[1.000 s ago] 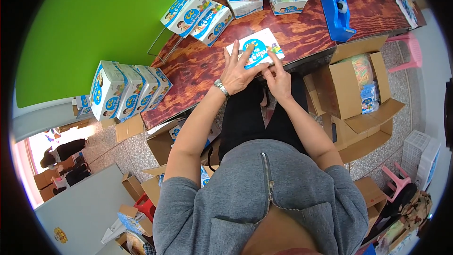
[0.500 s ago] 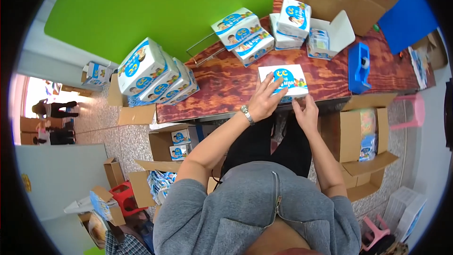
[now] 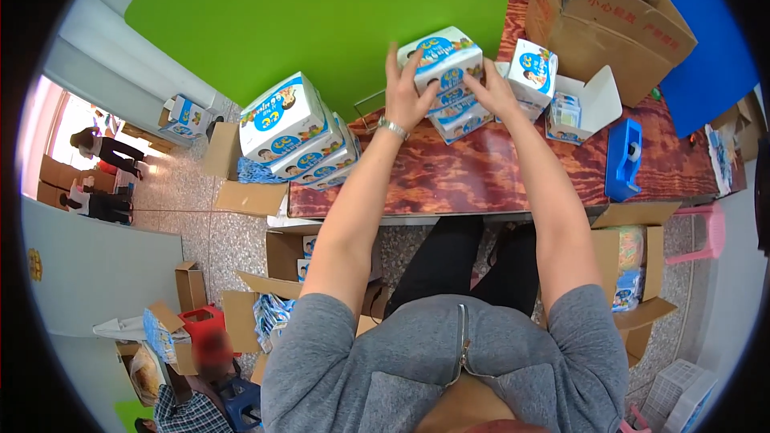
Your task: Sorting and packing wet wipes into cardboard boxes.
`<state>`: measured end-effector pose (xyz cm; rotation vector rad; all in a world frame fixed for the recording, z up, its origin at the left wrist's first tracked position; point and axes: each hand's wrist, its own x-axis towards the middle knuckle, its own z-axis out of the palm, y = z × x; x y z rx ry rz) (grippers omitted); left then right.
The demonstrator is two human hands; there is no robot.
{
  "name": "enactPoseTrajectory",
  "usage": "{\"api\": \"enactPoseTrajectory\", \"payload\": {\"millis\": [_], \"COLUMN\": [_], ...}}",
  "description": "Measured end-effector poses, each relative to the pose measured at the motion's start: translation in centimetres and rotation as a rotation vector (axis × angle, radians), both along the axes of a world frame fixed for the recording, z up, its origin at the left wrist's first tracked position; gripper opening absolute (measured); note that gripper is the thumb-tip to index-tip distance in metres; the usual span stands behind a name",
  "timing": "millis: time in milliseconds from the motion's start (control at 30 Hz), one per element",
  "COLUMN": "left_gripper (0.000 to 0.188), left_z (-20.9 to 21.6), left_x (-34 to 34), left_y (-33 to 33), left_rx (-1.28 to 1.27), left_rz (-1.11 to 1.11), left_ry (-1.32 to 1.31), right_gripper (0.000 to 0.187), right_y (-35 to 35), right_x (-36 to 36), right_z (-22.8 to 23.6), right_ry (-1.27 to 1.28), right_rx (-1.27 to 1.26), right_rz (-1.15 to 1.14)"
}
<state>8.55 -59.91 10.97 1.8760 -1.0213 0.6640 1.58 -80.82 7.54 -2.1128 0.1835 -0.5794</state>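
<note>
Both hands are around a white carton with blue ovals and a child's picture (image 3: 446, 51), at the top of a small stack towards the table's far side. My left hand (image 3: 407, 96) presses its left side, fingers spread along it and thumb at the front. On the opposite side, my right hand (image 3: 494, 95) grips near the front right corner. Beneath it are similar cartons (image 3: 463, 122), partly covered by my hands. Whether the top carton rests fully on them, I cannot tell.
Stacked cartons (image 3: 282, 116) stand at the table's left end. To the right are another carton (image 3: 532, 70), an open carton with packets (image 3: 584, 108), a blue tape dispenser (image 3: 624, 162) and a large cardboard box (image 3: 613, 20). A green panel (image 3: 321, 16) borders the table (image 3: 417, 180).
The carton has gone from the table's front edge to the stack farther back, with both hands on it. My arms now stretch forward, and the view has shifted a little.
</note>
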Motion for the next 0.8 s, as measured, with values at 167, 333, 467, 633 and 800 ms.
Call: {"api": "enactPoseTrajectory", "payload": {"millis": [167, 333, 467, 633, 800], "left_gripper": [0.096, 0.100, 0.101, 0.092, 0.081], "left_z": [-2.9, -5.0, -5.5, 0.0, 13.3], "left_x": [1.3, -1.1, -4.9, -7.4, -6.5], "left_y": [1.2, -1.9, -2.6, 1.9, 20.7], "left_rx": [-0.655, -0.301, -0.296, -0.062, 0.179], "left_rz": [-0.283, -0.117, -0.095, -0.078, 0.189], "left_ry": [0.981, 0.554, 0.631, 0.353, -0.280], "right_gripper": [0.060, 0.058, 0.058, 0.064, 0.055], "right_y": [2.3, -0.3, 0.4, 0.1, 2.9], "right_x": [0.7, -1.4, -4.6, -7.6, -14.6], "right_z": [-1.0, -2.9, -3.4, -3.7, -1.0], "right_ry": [0.069, 0.087, 0.075, 0.077, 0.020], "right_rx": [0.038, -0.089, -0.153, 0.060, 0.133], "right_rz": [0.021, 0.010, -0.163, -0.182, -0.119]}}
